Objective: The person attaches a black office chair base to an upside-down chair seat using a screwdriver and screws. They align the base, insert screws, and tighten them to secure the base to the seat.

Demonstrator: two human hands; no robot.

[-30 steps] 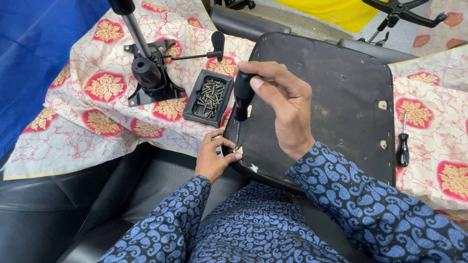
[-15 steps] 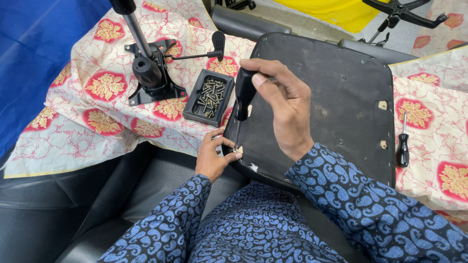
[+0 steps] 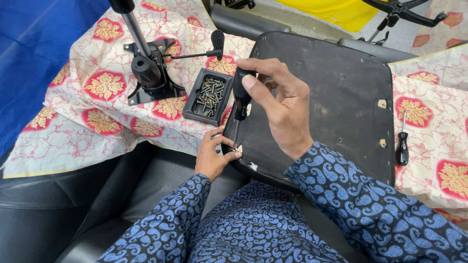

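A black chair seat base lies upside down across my lap. My right hand grips the black handle of a screwdriver, held nearly upright with its shaft pointing down at the seat's near left corner. My left hand pinches that corner at the screwdriver's tip, thumb and forefinger closed around a small pale spot; any screw there is too small to make out.
A black tray of screws sits left of the seat on a patterned cloth. A black chair mechanism with a gas cylinder and lever stands further left. A second screwdriver lies right. Blue fabric covers the left.
The right hand and screwdriver have turned slightly around the handle while staying over the same corner. The left hand stays pinched at the seat's edge.
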